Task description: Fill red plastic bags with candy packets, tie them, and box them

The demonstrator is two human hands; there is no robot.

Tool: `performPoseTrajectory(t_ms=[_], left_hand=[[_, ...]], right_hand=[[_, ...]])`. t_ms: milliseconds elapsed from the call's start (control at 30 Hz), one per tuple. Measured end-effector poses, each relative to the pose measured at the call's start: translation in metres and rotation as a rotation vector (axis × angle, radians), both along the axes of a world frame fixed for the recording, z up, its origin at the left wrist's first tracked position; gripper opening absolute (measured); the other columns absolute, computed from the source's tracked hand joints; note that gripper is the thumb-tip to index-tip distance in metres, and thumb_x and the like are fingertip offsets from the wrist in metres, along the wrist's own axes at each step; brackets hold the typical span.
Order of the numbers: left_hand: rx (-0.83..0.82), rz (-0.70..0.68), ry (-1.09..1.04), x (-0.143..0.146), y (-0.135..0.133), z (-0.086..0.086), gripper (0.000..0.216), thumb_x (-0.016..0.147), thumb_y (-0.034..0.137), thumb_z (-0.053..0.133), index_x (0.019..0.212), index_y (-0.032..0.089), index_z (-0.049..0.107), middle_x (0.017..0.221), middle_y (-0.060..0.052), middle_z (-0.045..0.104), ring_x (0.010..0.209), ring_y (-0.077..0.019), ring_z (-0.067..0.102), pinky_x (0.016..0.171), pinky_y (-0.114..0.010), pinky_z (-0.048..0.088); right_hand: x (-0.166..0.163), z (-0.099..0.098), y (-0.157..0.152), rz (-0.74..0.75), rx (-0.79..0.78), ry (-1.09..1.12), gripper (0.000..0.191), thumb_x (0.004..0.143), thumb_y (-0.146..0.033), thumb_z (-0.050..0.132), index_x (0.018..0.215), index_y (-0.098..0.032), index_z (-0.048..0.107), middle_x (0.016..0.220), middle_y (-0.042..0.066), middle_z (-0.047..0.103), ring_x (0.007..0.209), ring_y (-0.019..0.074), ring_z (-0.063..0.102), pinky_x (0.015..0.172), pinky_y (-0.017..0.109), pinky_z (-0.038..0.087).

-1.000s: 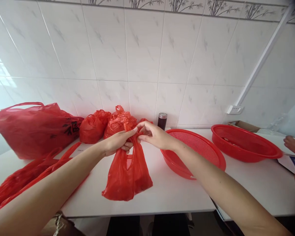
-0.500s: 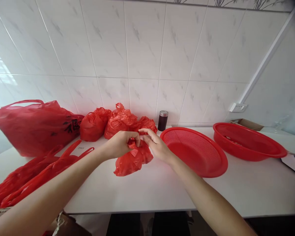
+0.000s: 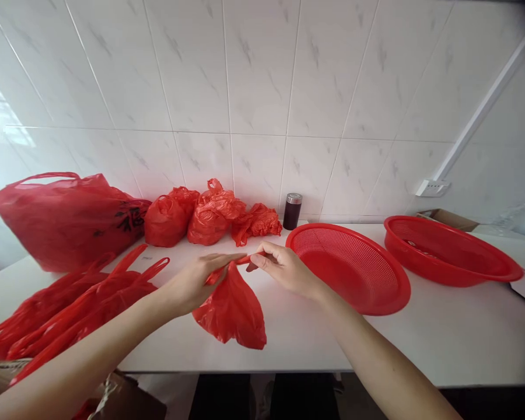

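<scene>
Pinching red bag (image 3: 238,315), hands (image 3: 196,283) (image 3: 289,271) close, forearms (image 3: 126,336) (image 3: 367,341) converging

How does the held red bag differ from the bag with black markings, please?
The held bag is smaller than the marked bag. The left hand and right hand grip the held bag's top; the marked bag rests on the table. The held bag looks plain; the marked bag bears black print. Both are red.

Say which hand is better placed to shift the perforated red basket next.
Right, probably: the right hand is nearer the basket, while the left hand is farther left. Both grip the same red bag, so the right would likely have to let go first.
</scene>
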State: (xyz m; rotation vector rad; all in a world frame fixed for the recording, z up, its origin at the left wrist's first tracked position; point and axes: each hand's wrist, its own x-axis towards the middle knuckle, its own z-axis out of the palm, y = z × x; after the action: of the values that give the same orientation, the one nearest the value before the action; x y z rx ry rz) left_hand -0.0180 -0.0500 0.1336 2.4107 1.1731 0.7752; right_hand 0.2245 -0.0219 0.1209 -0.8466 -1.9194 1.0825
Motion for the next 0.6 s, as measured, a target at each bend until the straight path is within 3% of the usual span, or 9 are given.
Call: performPoseTrajectory(t_ms=[133,200,300,400,500,600], left_hand=[[-0.167,0.245,-0.050,-0.039,-0.022,-0.017,0.038,0.090,0.048,0.043,0.091,0.023,0.072,0.074,-0.003,0.070,0.072,-0.0224,0.065,0.071,-0.032,0.052],[-0.268,0.253,-0.200,-0.044,-0.027,-0.028,0.041,0.089,0.053,0.045,0.080,0.021,0.070,0.076,-0.004,0.070,0.076,-0.0227,0.065,0.073,-0.033,0.054],[-0.395,0.232,-0.584,-0.028,-0.019,-0.048,0.042,0.088,0.055,0.047,0.076,0.019,0.064,0.091,-0.006,0.070,0.095,-0.0233,0.065,0.088,-0.036,0.053],[-0.483,0.263,-0.863,0.003,-0.003,-0.071,0.043,0.087,0.058,0.048,0.075,0.018,0.058,0.087,-0.006,0.067,0.094,-0.0220,0.065,0.091,-0.038,0.052],[-0.539,0.290,-0.978,0.029,0.008,-0.089,0.042,0.085,0.060,0.050,0.077,0.019,0.054,0.091,-0.005,0.066,0.088,-0.0206,0.065,0.086,-0.038,0.054],[-0.522,0.337,-0.965,0.041,0.010,-0.099,0.042,0.085,0.062,0.047,0.081,0.020,0.052,0.096,-0.005,0.065,0.082,-0.0187,0.065,0.078,-0.034,0.055]], right_hand=[[0.025,-0.012,0.026,-0.334,0.100,-0.139,0.028,0.090,-0.044,0.051,0.073,-0.021,0.049,0.077,0.001,0.069,0.077,0.0173,0.067,0.072,0.030,0.047],[0.025,-0.020,0.038,-0.424,0.134,-0.131,0.028,0.092,-0.044,0.046,0.074,-0.023,0.046,0.070,-0.001,0.067,0.070,0.0161,0.065,0.068,0.028,0.046],[0.002,-0.036,0.039,-0.544,0.107,-0.054,0.031,0.096,-0.049,0.033,0.080,-0.024,0.042,0.064,-0.003,0.063,0.063,0.0163,0.062,0.061,0.027,0.042],[-0.035,-0.064,0.024,-0.651,0.078,-0.147,0.030,0.095,-0.053,0.030,0.091,-0.025,0.041,0.075,-0.001,0.065,0.067,0.0188,0.063,0.058,0.027,0.038],[-0.061,-0.100,0.010,-0.688,0.060,-0.265,0.028,0.096,-0.050,0.028,0.100,-0.025,0.039,0.085,0.001,0.067,0.074,0.0212,0.065,0.059,0.028,0.037],[-0.068,-0.127,0.009,-0.738,0.046,-0.273,0.027,0.098,-0.046,0.023,0.104,-0.024,0.038,0.092,0.002,0.068,0.077,0.0213,0.066,0.060,0.028,0.038]])
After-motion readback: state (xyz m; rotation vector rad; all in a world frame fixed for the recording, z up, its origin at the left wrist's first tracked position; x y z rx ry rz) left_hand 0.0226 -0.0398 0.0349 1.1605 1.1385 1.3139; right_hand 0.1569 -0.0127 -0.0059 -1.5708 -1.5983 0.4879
